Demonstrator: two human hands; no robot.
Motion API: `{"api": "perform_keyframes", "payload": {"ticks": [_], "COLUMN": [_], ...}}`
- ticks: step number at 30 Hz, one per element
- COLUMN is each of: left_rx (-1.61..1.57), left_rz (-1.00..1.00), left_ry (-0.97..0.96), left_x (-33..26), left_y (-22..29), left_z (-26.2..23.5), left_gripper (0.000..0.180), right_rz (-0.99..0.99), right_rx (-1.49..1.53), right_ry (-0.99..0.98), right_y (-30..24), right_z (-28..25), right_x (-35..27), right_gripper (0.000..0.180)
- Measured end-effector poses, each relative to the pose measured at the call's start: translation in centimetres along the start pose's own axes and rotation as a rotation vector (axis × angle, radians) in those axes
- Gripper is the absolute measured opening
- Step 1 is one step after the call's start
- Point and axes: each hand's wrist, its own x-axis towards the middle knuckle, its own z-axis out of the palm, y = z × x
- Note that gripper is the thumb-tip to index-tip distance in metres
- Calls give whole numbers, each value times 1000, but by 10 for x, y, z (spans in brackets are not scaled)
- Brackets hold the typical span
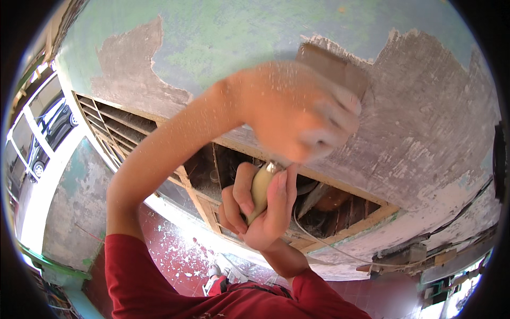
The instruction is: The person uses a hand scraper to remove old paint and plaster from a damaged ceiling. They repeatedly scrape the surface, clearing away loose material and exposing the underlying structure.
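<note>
A paint scraper with a yellowish-green handle [260,190] is held against the wall, tilted up and to the right. My right hand [265,212] is closed round that handle, below its metal collar. Over the middle of the tool lies my left hand [303,114], blurred, its fingers curled and pressed on the wide brownish blade [329,65]; it hides much of the blade. The blade's far edge meets the ragged border of the green-blue paint [228,37]. Bare grey-brown plaster [419,106] spreads to the right, with another stripped patch [127,58] at left.
Below the plaster runs a wooden-framed opening [345,210] with dusty things inside. A thin cable [340,250] hangs across the lower wall. Paint flakes litter the red floor [175,247]. A slatted wooden vent [117,122] and a parked dark car [50,125] are at left.
</note>
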Motion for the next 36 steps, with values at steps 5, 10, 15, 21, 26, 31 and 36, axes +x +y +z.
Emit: {"api": "perform_keyframes", "payload": {"ticks": [5, 10, 15, 21, 26, 31, 36], "left_rx": [-14, 37, 52, 45, -31, 58, 28], "left_rz": [-45, -4, 0, -4, -34, -7, -66], "left_ry": [53, 94, 143, 84, 82, 83, 89], "left_x": [1, 1, 1, 1, 1, 4, 5], "left_y": [1, 0, -1, -4, 0, -5, -2], "left_z": [-2, 6, 10, 1, 2, 0, 2], "left_gripper": [12, 12, 12, 12, 13, 15, 16], "right_rz": [-29, -39, -35, -14, -11, -2, 17], "right_rx": [6, -34, -31, -25, -13, -88, -92], "right_ry": [58, 21, 66, -14, 51, 16, 64], "right_y": [-1, -1, -2, -7, -7, -14, -18], "right_z": [10, 5, 8, 7, 11, 10, 13], "right_x": [-7, -4, -4, 5, -7, 3, 0], "right_gripper": [36, 36, 36, 38, 39, 39, 40]}}
